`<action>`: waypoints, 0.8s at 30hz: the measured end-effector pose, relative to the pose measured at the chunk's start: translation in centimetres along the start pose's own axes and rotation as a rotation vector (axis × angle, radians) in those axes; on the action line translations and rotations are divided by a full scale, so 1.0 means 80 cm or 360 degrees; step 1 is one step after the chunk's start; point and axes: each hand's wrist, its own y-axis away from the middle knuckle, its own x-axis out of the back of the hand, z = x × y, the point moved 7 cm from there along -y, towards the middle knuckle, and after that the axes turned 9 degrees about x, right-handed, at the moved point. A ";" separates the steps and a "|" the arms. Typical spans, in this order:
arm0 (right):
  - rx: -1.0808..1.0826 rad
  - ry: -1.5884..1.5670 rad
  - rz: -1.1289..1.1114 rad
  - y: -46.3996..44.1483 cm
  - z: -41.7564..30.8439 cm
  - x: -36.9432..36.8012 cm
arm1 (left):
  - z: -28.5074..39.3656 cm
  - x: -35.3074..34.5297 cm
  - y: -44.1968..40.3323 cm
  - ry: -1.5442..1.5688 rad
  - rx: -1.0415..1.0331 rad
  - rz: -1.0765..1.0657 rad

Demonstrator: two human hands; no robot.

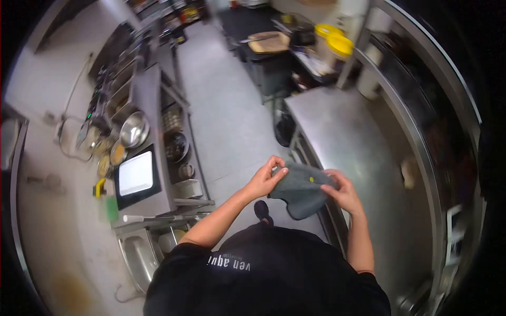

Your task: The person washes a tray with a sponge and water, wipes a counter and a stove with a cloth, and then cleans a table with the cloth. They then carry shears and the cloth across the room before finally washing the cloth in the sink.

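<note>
Fingers of the left hand [263, 180] are pinched on the upper left corner of a gray cloth [298, 187], thumb on the near face; the right hand [345, 196] has the other end, thumb in front. Whatever those fingers do behind the fabric is hidden, so can't tell. Cloth's held up in front of the black shirt [274, 274], lower edge hanging loose, kinda overlapping the edge of the steel worktop [342, 124]. Touching it? No clue from this angle. Small yellow mark [311, 179] on it, too tiny to make out. One dark shoe [262, 210] pokes out below, the rest cut off by the shirt. Over on the left, a metal bowl [134, 129] sits near a white tray [135, 173]. Shelving on the far right [421, 116] is mostly dark blur.
</note>
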 end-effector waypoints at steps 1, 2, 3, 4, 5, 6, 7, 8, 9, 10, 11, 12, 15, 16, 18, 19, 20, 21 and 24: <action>0.0111 -0.0213 0.0136 -0.038 -0.017 0.004 | 0.014 0.041 -0.005 -0.0042 0.0020 0.0055; 0.0207 -0.0434 0.0295 -0.074 -0.034 0.006 | 0.006 0.086 -0.017 -0.0033 0.0033 0.0103; 0.0212 -0.0442 0.0266 -0.111 -0.050 0.004 | 0.004 0.129 -0.031 0.0006 -0.0115 0.0105; 0.0187 -0.0448 0.0173 -0.152 -0.066 0.002 | 0.012 0.171 -0.044 0.0048 -0.0267 0.0102; 0.0156 -0.0444 0.0077 -0.191 -0.080 0.000 | 0.012 0.212 -0.054 0.0424 -0.0292 0.0010; 0.0143 -0.0425 0.0052 -0.233 -0.096 -0.010 | 0.017 0.255 -0.061 0.0452 -0.0293 0.0031; 0.0255 -0.0554 0.0192 -0.275 -0.114 -0.009 | 0.014 0.298 -0.073 0.1082 -0.0139 0.0087; 0.0370 -0.0688 0.0332 -0.318 -0.127 -0.006 | 0.002 0.329 -0.087 0.1708 0.0016 0.0143; 0.0415 -0.0731 0.0310 -0.366 -0.130 -0.017 | -0.016 0.356 -0.102 0.1465 0.0243 0.0334; 0.0419 -0.0735 0.0290 -0.415 -0.124 -0.021 | -0.018 0.384 -0.119 0.1467 0.0237 0.0355; 0.0358 -0.0489 0.0198 -0.462 -0.113 -0.024 | -0.032 0.404 -0.138 0.0891 0.0589 0.0358; 0.0290 -0.0243 0.0114 -0.507 -0.104 -0.027 | -0.050 0.427 -0.156 0.0304 0.0925 0.0339; 0.0411 0.0058 0.0163 -0.644 -0.109 -0.019 | -0.026 0.538 -0.228 0.0153 0.0372 0.0682; 0.0513 0.0199 0.0172 -0.691 -0.119 -0.014 | -0.005 0.581 -0.247 0.0174 0.0351 0.0779; 0.0676 0.0173 0.0103 -0.799 -0.116 -0.002 | -0.029 0.669 -0.312 0.0134 0.0069 0.0719; 0.0563 0.0124 -0.0077 -0.858 -0.113 -0.005 | -0.015 0.713 -0.327 -0.0080 0.0216 0.0807; 0.0439 0.0068 -0.0263 -0.911 -0.112 -0.017 | -0.005 0.746 -0.345 0.0104 0.0235 0.0808; 0.0503 0.0187 -0.0390 -0.959 -0.124 -0.030 | 0.012 0.780 -0.361 -0.0008 0.0262 0.0852; 0.0857 0.0564 -0.0807 -1.095 -0.152 -0.084 | 0.010 0.885 -0.404 -0.0294 0.0165 0.1090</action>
